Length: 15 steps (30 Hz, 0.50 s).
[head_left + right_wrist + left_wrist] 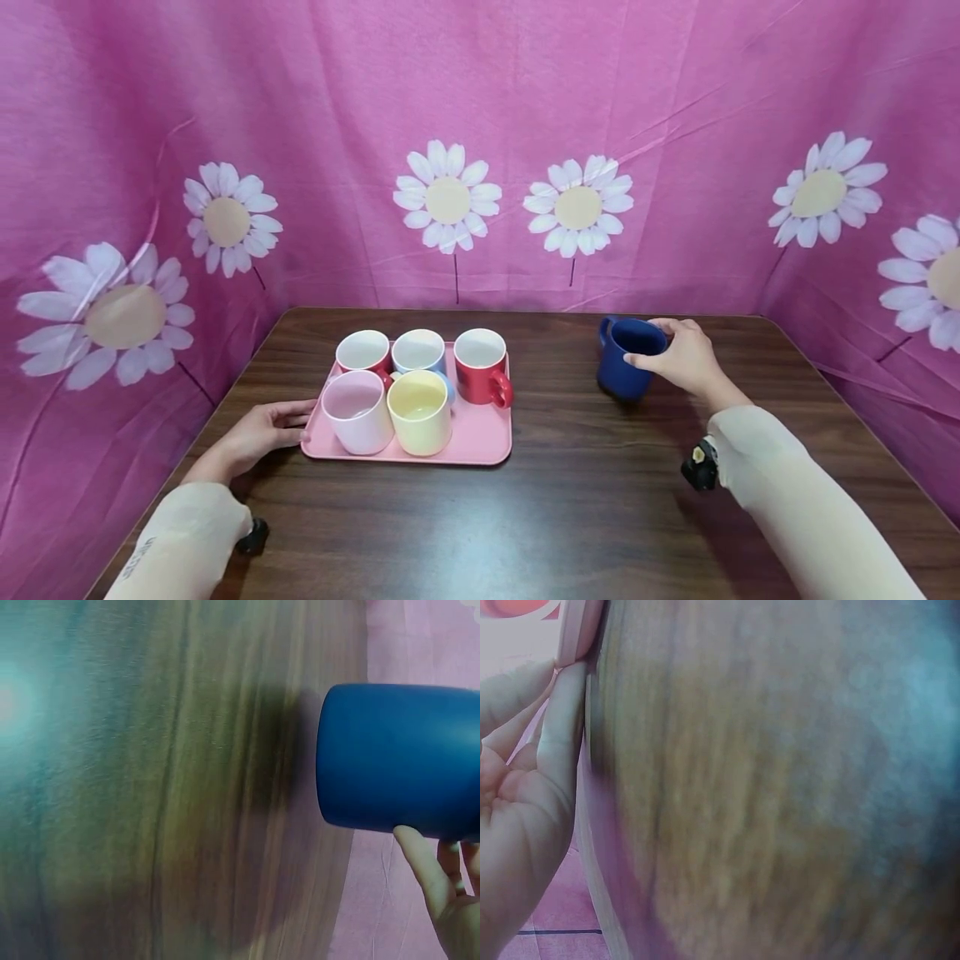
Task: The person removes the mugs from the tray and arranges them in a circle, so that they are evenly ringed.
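In the head view my right hand (686,358) grips a dark blue mug (624,371) by its upper side, thumb on the near side and fingers at the far rim. The mug is upright, its handle pointing left and away. Its base shows beside a shadow on the table in the right wrist view. On the left, my left hand (258,433) touches the left edge of a pink tray (483,437) with extended fingertips and thumb. Along the tray's back stand a red mug (363,352), a light blue mug (418,350) and another red mug (480,367); a pink mug (358,412) and a yellow mug (420,414) stand in front.
The brown wooden table (450,533) extends under everything. A pink curtain with daisies (480,108) hangs behind its back edge and at both sides. One red mug's handle (501,390) reaches the tray's right rim.
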Each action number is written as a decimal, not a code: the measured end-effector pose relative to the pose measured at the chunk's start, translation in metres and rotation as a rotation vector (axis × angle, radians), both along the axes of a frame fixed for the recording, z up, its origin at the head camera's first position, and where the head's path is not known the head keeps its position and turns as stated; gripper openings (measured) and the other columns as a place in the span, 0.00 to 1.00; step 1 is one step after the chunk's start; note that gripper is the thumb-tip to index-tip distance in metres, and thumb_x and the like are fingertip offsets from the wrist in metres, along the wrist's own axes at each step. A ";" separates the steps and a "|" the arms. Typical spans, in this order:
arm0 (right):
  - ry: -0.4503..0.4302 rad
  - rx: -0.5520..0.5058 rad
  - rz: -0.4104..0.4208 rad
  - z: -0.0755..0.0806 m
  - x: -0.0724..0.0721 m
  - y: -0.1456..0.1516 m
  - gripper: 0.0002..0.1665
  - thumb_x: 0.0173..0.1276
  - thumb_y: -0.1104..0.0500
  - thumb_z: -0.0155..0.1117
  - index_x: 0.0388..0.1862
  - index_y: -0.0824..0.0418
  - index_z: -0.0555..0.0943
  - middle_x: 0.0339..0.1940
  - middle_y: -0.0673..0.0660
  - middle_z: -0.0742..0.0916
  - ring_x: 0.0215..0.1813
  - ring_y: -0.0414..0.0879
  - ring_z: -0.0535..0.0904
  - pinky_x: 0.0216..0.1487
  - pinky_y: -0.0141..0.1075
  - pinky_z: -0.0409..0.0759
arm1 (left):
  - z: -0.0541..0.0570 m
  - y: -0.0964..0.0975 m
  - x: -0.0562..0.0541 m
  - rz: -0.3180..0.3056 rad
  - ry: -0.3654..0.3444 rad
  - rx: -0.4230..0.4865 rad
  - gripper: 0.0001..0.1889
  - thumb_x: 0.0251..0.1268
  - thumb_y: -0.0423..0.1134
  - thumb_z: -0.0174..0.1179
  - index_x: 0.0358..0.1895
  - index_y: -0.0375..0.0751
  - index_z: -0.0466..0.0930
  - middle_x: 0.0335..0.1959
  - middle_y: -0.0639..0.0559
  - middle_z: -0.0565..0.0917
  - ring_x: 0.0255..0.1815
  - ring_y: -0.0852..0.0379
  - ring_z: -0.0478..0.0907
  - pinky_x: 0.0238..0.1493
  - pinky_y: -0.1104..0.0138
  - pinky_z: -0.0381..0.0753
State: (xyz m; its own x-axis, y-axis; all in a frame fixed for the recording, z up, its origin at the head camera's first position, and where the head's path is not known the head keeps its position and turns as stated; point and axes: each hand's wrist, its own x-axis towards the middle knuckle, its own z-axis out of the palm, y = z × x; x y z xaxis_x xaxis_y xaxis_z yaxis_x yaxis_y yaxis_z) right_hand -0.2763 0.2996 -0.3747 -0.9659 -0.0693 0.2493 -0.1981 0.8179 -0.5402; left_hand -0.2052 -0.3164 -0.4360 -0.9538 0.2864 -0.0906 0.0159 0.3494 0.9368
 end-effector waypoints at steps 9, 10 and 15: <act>-0.039 -0.034 -0.100 -0.004 -0.008 0.001 0.49 0.53 0.40 0.73 0.60 0.75 0.69 0.55 0.75 0.71 0.57 0.68 0.62 0.52 0.61 0.65 | 0.002 0.002 0.000 0.019 -0.009 -0.014 0.32 0.58 0.28 0.65 0.64 0.17 0.62 0.56 0.25 0.73 0.48 0.65 0.77 0.46 0.72 0.77; -0.039 -0.039 -0.107 -0.005 -0.009 0.001 0.49 0.53 0.40 0.73 0.60 0.75 0.69 0.55 0.75 0.71 0.57 0.68 0.62 0.52 0.61 0.65 | 0.002 0.002 0.000 0.021 -0.008 -0.016 0.32 0.58 0.28 0.65 0.64 0.17 0.62 0.56 0.25 0.73 0.48 0.65 0.77 0.46 0.72 0.77; -0.040 -0.067 -0.134 -0.009 -0.013 0.002 0.50 0.53 0.39 0.72 0.60 0.75 0.69 0.54 0.75 0.72 0.57 0.69 0.61 0.52 0.61 0.66 | 0.003 0.002 0.001 0.021 -0.010 -0.015 0.32 0.58 0.27 0.64 0.63 0.17 0.61 0.56 0.24 0.73 0.49 0.65 0.77 0.46 0.72 0.77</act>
State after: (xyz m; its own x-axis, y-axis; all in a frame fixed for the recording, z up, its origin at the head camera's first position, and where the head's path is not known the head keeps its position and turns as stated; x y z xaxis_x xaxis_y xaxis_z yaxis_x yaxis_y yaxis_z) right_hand -0.2890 0.3016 -0.3841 -0.9745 0.0769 0.2107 -0.0668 0.7972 -0.6000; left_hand -0.2040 -0.3144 -0.4335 -0.9586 0.2651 -0.1038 -0.0004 0.3634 0.9316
